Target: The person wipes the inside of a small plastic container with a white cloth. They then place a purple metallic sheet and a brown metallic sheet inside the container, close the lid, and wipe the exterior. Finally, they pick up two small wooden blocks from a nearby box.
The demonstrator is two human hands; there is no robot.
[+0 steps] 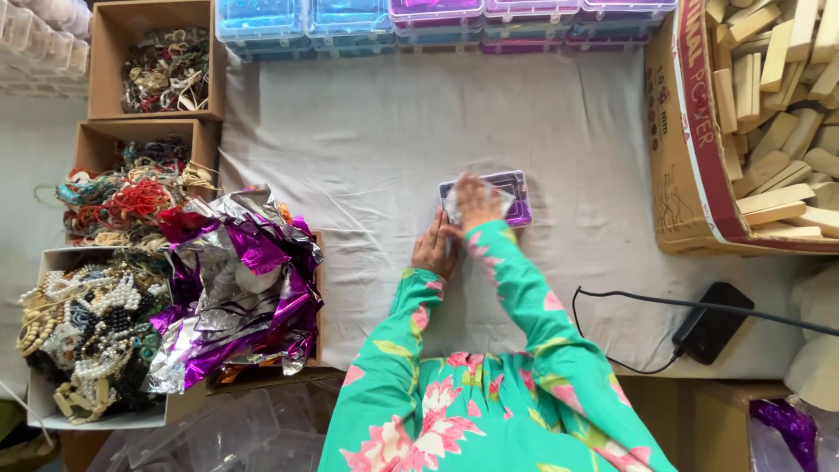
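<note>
A small purple-rimmed clear plastic box (505,194) – long axis left to right – is pressed flat by the right hand (476,201); its left end is steadied by the left hand (433,249), fingers extended.

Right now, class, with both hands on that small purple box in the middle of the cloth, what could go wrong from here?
1. The right hand presses on the small purple box while the left hand only steadies its edge; the box might slide on the creased grey cloth.
2. The black cable of the black adapter lies near the right elbow and could snag the sleeve.
</note>
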